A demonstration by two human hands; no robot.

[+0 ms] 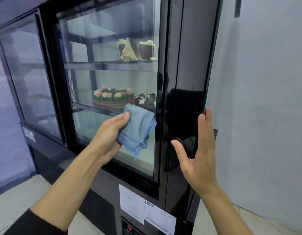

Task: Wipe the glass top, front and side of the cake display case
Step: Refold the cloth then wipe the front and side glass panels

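Observation:
The cake display case (170,48) fills the view, black-framed with glass panels. My left hand (111,131) grips a folded blue cloth (138,128) and holds it against the lower part of a glass door (109,39). My right hand (199,153) is open, fingers spread upward, next to the glossy black corner post (189,99), with fingertips near its right edge. Inside, a flower-decorated cake (113,96) and a dark cake (147,99) sit on the middle shelf; cake slices (135,49) stand on the upper shelf.
A grey wall (265,99) runs close along the case's right side. White labels (147,207) are stuck on the black base below the glass. Another glass panel (28,73) continues to the left. Pale floor (19,197) shows at lower left.

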